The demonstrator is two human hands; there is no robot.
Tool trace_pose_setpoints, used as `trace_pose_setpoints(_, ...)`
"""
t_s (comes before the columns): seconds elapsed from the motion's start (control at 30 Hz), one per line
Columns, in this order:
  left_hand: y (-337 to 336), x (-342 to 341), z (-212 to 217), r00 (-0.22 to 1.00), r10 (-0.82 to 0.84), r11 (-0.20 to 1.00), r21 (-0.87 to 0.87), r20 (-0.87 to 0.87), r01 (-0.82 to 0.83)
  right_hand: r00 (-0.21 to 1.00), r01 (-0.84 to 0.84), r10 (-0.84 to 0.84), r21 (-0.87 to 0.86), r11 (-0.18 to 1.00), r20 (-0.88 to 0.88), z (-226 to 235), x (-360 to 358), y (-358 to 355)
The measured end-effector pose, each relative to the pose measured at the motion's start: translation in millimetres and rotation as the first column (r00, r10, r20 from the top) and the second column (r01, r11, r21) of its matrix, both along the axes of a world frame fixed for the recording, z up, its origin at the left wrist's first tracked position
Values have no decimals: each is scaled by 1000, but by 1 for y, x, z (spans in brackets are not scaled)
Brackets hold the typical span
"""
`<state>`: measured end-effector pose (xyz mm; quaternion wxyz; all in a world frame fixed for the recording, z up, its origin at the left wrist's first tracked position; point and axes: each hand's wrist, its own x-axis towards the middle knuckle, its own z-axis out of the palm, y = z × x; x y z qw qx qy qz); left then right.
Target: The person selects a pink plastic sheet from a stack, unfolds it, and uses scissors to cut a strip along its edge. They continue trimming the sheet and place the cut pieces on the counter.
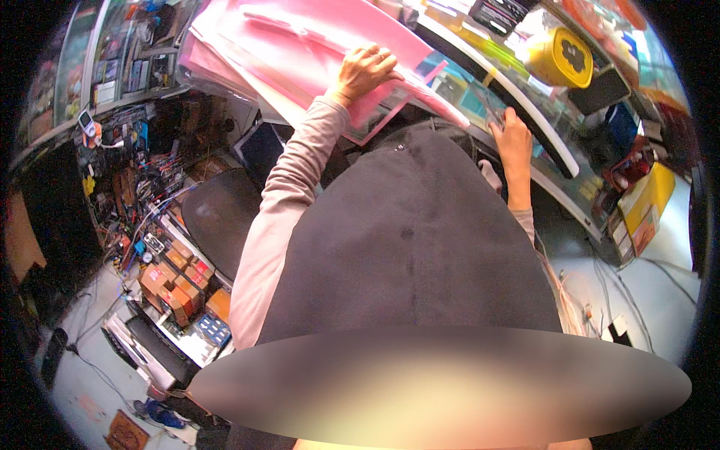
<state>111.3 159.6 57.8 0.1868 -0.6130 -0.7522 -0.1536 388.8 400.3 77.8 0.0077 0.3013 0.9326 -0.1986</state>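
Observation:
Large pink sheets point(292, 67), thin and glossy, lie in an overlapping pile over the glass counter in front of me. My left hand point(365, 73) is closed on the pink sheet near its close edge, fingers curled over it. Below that hand, a see-through part with a pink border point(386, 118) hangs at the counter's edge. To the right, my right hand point(514, 139) is wrapped round scissors point(491, 111), their blades pointing away from me beside the sheet's right end. How far apart the blades stand is hard to make out.
On the glass counter point(551, 131) stands a yellow container point(559, 61) with a dark flower shape. A black mesh chair point(223, 217) is at my left, near small cardboard boxes point(180, 274) and cluttered tools. Cables point(626, 300) run over the floor at right.

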Motion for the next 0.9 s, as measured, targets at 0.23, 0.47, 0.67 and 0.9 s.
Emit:
trace_pose_setpoints(0.23,-8,17,25,962,28,995,-99,271,-1,1000,6,-5,-126,992,10,-4,-8,5)
trace_pose_setpoints(0.47,-1,64,13,885,239,970,-130,399,-203,997,-39,27,-167,985,-75,-20,-11,-4)
trace_pose_setpoints(0.67,-7,70,8,842,196,981,-89,503,-175,986,-3,-70,-434,901,-151,-33,-6,-3)
trace_pose_setpoints(0.9,15,91,10,918,63,986,-168,391,4,987,-60,-23,-501,863,-159,-37,-7,-14)
